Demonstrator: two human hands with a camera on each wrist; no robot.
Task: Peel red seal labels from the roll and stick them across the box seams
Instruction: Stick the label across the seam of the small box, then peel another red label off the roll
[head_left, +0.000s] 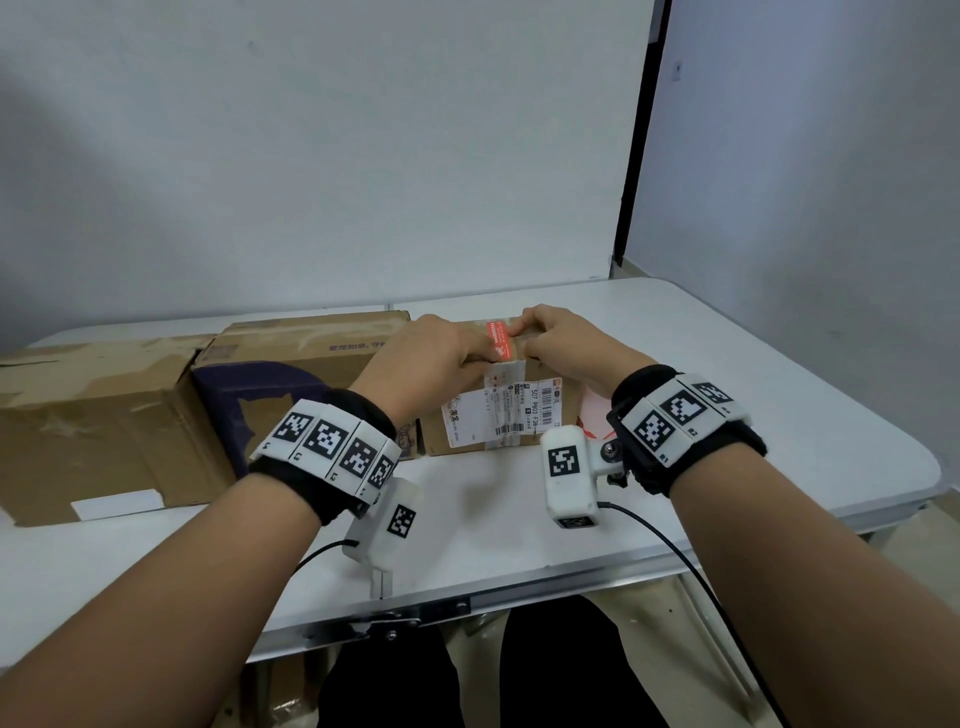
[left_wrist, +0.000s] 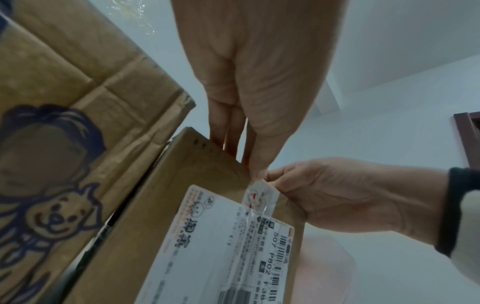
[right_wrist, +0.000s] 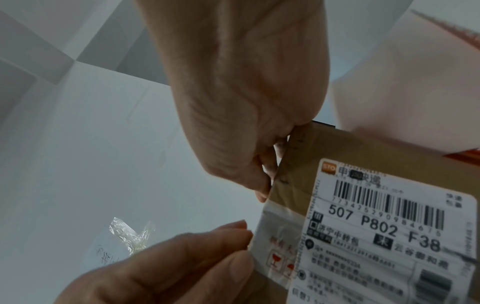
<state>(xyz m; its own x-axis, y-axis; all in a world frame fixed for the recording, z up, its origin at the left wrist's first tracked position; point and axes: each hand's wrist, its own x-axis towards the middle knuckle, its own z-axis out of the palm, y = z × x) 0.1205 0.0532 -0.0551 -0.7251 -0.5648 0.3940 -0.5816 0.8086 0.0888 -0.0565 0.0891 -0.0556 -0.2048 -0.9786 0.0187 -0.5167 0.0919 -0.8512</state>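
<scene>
White table (head_left: 727, 415): red label (head_left: 500, 340) on box (head_left: 540, 415) top, between two pressing, curled grips.

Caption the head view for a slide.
Both hands press a red seal label onto the small box.

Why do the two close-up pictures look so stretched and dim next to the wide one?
Head view: evenly lit and sharp, the red seal label readable on the brown cardboard box. Left wrist view: very wide lens bends the box edges, the left hand looms large and soft. Right wrist view: the right hand is shadowed and blurry, while the white shipping label is crisp.
</scene>
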